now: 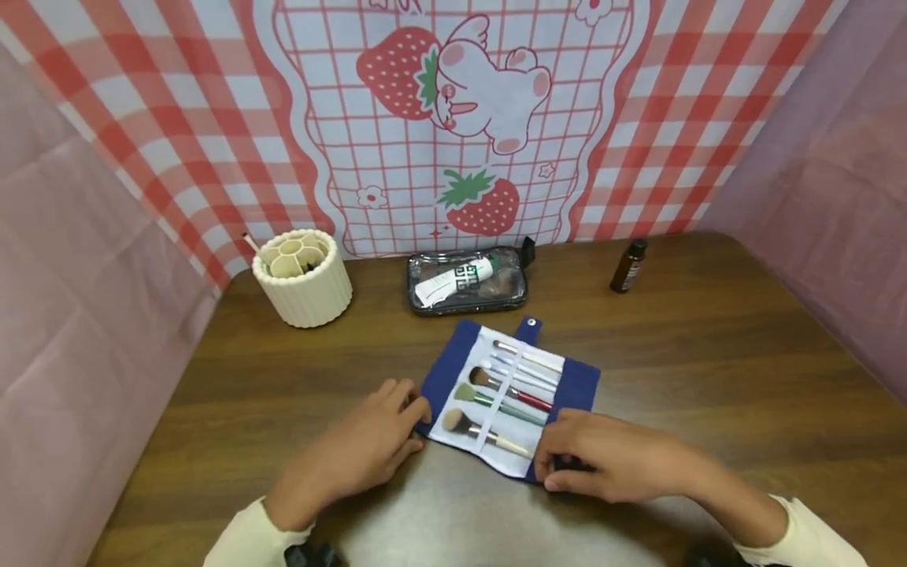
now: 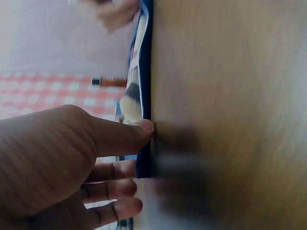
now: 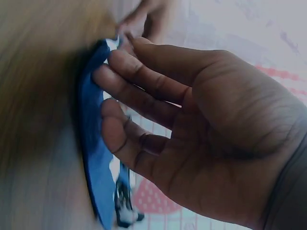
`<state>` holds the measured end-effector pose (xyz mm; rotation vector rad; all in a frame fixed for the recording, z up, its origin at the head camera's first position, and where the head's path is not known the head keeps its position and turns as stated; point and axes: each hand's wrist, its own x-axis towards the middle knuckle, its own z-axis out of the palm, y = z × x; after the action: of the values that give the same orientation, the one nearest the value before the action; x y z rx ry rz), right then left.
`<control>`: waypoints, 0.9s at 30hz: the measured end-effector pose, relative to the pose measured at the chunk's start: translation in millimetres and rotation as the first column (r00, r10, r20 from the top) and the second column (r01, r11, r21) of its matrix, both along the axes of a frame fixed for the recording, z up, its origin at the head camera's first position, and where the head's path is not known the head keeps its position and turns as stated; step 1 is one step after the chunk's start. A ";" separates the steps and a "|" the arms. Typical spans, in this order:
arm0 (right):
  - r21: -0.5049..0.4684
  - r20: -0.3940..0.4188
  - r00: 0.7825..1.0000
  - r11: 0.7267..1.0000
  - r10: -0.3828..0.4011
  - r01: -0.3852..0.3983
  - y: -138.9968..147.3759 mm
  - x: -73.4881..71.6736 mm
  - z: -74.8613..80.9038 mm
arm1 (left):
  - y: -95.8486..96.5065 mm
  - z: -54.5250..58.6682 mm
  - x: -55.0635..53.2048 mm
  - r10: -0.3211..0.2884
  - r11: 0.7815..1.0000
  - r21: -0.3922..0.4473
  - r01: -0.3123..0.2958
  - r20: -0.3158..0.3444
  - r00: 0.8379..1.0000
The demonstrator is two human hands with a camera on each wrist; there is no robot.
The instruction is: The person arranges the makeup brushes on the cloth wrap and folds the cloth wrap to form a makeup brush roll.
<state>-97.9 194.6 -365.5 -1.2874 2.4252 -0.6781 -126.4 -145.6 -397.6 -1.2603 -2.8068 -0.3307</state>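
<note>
A navy makeup brush roll (image 1: 441, 366) lies unfolded on the table, its pale lining facing up. Several makeup brushes sit side by side under a white strap, among them a large pale-tipped brush (image 1: 460, 423) nearest me and a green-handled brush (image 1: 465, 393). At the left flap's near corner, my left hand (image 1: 379, 433) pinches the edge; its thumb (image 2: 141, 128) lies along the near side, other fingers over the flap. My right hand (image 1: 609, 457) rests its bent fingertips on the right flap, thumb beside the near edge. A snap tab (image 1: 528, 328) sticks out at the far side.
Behind the roll lies a clear zip pouch (image 1: 468, 303) holding a white tube (image 1: 453, 282). A cream ribbed organizer (image 1: 308, 291) with compartments stands at the back left. A small dark bottle (image 1: 627, 268) stands at the back right. Patterned cloth hangs behind the table.
</note>
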 end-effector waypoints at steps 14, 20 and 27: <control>0.071 -0.249 0.964 0.991 -0.089 0.109 26.4 -5.0 -4.0 | 27.8 -2.8 18.4 -0.111 0.992 0.047 0.116 -0.093 0.989; -0.004 -0.207 0.970 0.991 -0.130 0.132 29.9 -9.2 -5.6 | 28.8 -0.9 11.2 -0.016 0.983 0.185 0.016 -0.001 1.000; -0.015 -0.199 0.942 0.962 -0.269 0.271 31.5 -15.8 -11.2 | 37.5 -4.3 -1.2 0.103 0.945 0.300 -0.129 0.103 0.989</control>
<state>-113.7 226.1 -376.7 -1.0722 2.8001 -0.6256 -127.6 -108.0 -401.8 -1.0316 -2.7400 -0.7953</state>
